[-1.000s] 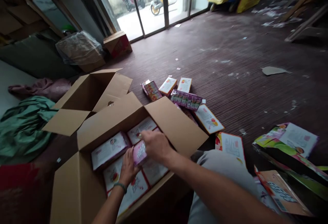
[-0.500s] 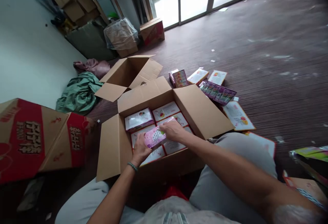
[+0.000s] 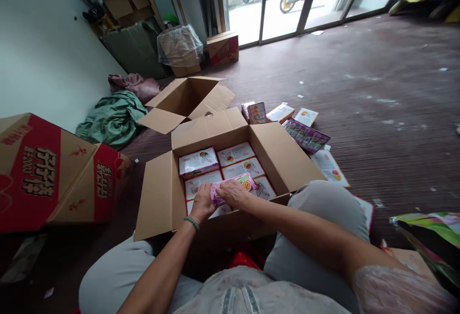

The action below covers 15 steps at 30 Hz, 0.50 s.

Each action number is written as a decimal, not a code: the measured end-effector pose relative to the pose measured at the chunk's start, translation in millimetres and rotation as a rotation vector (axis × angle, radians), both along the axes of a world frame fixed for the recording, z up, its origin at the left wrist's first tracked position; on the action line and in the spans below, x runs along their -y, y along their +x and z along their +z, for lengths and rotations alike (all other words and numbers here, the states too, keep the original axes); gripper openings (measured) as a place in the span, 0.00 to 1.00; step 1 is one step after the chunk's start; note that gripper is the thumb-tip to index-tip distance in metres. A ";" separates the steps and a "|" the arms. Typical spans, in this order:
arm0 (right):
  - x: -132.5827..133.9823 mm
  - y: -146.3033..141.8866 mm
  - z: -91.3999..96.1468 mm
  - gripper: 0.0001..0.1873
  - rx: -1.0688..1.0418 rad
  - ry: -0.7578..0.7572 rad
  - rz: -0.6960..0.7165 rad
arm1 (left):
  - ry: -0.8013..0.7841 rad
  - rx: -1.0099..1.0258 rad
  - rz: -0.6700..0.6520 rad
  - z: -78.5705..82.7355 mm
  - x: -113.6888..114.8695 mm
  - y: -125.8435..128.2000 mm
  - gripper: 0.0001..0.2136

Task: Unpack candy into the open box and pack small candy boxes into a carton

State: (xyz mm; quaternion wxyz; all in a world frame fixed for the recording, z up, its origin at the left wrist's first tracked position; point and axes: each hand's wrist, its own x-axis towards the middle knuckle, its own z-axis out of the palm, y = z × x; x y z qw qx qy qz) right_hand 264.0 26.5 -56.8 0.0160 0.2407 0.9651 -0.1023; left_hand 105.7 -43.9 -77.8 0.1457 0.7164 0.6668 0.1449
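Legs: two bent legs in pale grey trousers (image 3: 330, 208) were spread at the near side of the open brown cardboard carton (image 3: 283, 156).
Packaging: glossy green-and-pink printed plastic (image 3: 440, 228) was seen well to the right of the carton.
Left hand: the left end of a slim pink-and-purple printed pack (image 3: 248, 181) was gripped by the left hand (image 3: 203, 202), above which a green beaded bracelet (image 3: 192, 223) was worn.
Right hand: the middle of the pack was grasped from above by the right hand (image 3: 233, 193).
Pack: it was held within the carton's mouth, over the near boxes; whether they were touched could not be told.
White boxes: flat white cardboard boxes with red edges (image 3: 241, 168) were laid side by side in the carton.
Purple-sided box: a white-topped box with purple sides (image 3: 199, 162) was set in the carton's far left corner.
Left side: red-and-brown printed cartons (image 3: 36, 175) were placed left of the carton.
Floor: a row of purple shiny packs (image 3: 307, 136) was left beyond the carton's right flap.
Beyond: a second brown carton, unfilled-looking inside (image 3: 190, 95), was stood behind the carton, beside a crumpled green cloth (image 3: 112, 117).
Doorway: glass doors (image 3: 244, 10) were seen far behind the carton.
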 end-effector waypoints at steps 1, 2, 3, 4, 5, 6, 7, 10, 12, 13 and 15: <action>-0.3 -0.3 -1.4 0.12 0.009 0.000 0.002 | -0.003 0.001 -0.004 0.0 -0.8 0.3 0.17; -1.2 -0.1 -2.3 0.12 0.019 -0.007 0.002 | -0.006 0.002 -0.010 0.1 -2.1 0.6 0.17; -2.8 0.7 -2.8 0.12 0.028 -0.017 0.000 | -0.009 0.004 -0.019 0.4 -3.6 0.7 0.18; -5.2 2.4 -3.1 0.12 0.028 -0.026 -0.001 | -0.013 0.006 -0.031 1.0 -5.3 0.5 0.19; -8.4 5.2 -3.6 0.13 0.024 -0.032 -0.003 | -0.017 0.009 -0.043 1.8 -7.0 -0.1 0.21; -12.3 9.0 -4.7 0.13 0.020 -0.039 -0.011 | -0.021 0.011 -0.053 2.9 -8.4 -1.2 0.22; -16.7 14.0 -6.5 0.13 0.025 -0.046 -0.025 | -0.024 0.013 -0.060 4.0 -9.4 -3.0 0.23; -31.8 34.5 -18.2 0.14 0.076 -0.083 -0.102 | -0.028 0.012 -0.057 6.4 -8.1 -12.0 0.27; -41.0 50.2 -29.2 0.14 0.117 -0.110 -0.156 | -0.030 0.012 -0.046 6.4 -4.3 -19.4 0.28; -44.7 57.7 -34.5 0.15 0.133 -0.120 -0.180 | -0.031 0.012 -0.044 6.1 -2.0 -22.7 0.28; -49.7 70.1 -43.0 0.15 0.163 -0.144 -0.222 | -0.027 0.020 -0.039 5.9 2.3 -27.5 0.28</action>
